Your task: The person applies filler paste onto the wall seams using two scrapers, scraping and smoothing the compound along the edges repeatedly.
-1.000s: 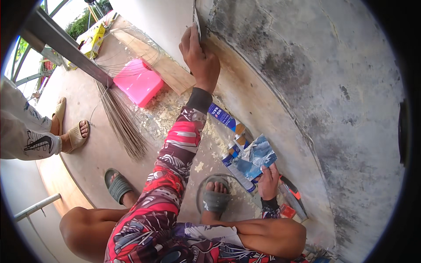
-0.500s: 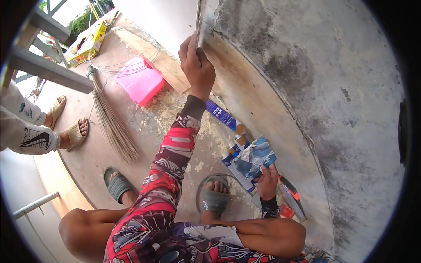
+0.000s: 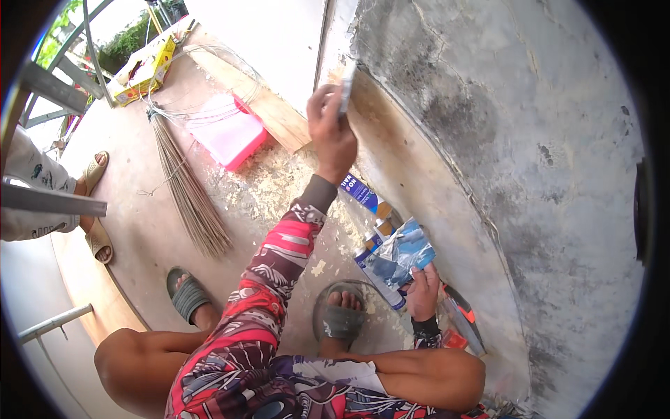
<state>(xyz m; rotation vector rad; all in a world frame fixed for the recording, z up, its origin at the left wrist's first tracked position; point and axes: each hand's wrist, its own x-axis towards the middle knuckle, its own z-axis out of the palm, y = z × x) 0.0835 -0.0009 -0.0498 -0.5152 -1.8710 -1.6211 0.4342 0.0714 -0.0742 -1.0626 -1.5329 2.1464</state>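
My left hand (image 3: 333, 133) is raised at the foot of the wall, its fingers closed on a thin, flat, greyish scraper-like tool (image 3: 347, 87). The tool stands on edge near the corner where the white panel meets the stained wall (image 3: 460, 105). Lower right, my right hand (image 3: 422, 293) pinches the edge of a blue sheet (image 3: 408, 251) smeared with whitish paste. Under and beside that sheet lie several blue-and-white sealant cartridges (image 3: 363, 192), partly covered. A tool with a black and orange handle (image 3: 462, 307) rests against the wall base beside my right hand.
A pink plastic box (image 3: 234, 136) and a stick broom (image 3: 185, 188) lie on the floor among crumbled flakes. A wooden board (image 3: 244, 94) and loose wire lie behind. A yellow carton (image 3: 150, 70) sits far left. Another person's sandalled foot (image 3: 99, 241) stands near a metal bar (image 3: 56, 199).
My left hand with the tool has moved right and down, off the white panel's edge to the wall corner. My right hand barely shifted. At left, the metal bars and the other person's feet moved.
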